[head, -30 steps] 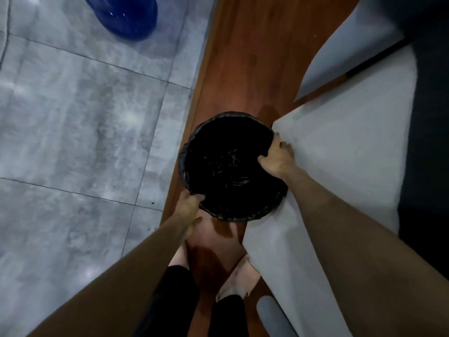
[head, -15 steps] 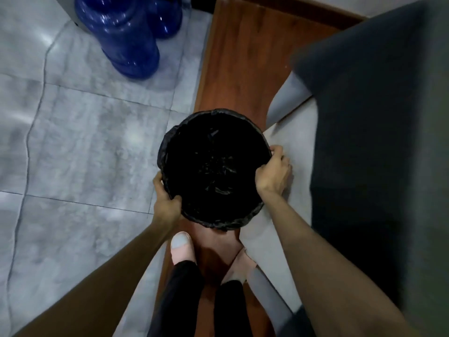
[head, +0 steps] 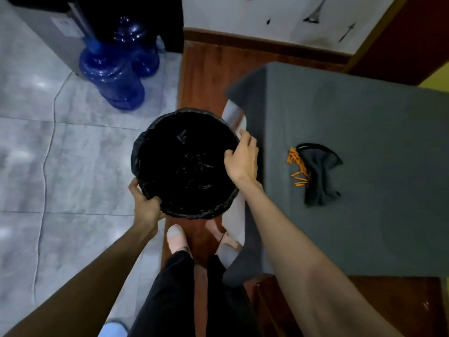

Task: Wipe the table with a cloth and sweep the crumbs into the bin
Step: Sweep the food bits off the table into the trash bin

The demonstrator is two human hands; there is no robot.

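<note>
A round bin (head: 187, 164) lined with a black bag is held up beside the table. My left hand (head: 145, 205) grips its near-left rim and my right hand (head: 243, 159) grips its right rim. The table (head: 364, 215) is covered with a grey cloth cover and stands to the right of the bin. On it lies a crumpled dark grey cloth (head: 320, 173), with a small heap of orange crumbs (head: 297, 166) against its left side.
Two blue water jugs (head: 114, 76) stand on the grey tiled floor at the back left. A wooden floor strip (head: 206, 76) runs under the bin. My feet (head: 177, 239) are below the bin. A white wall (head: 267, 18) is behind.
The bin has come up higher between both hands, and the view has lifted, bringing the tabletop, cloth and crumbs into sight.
</note>
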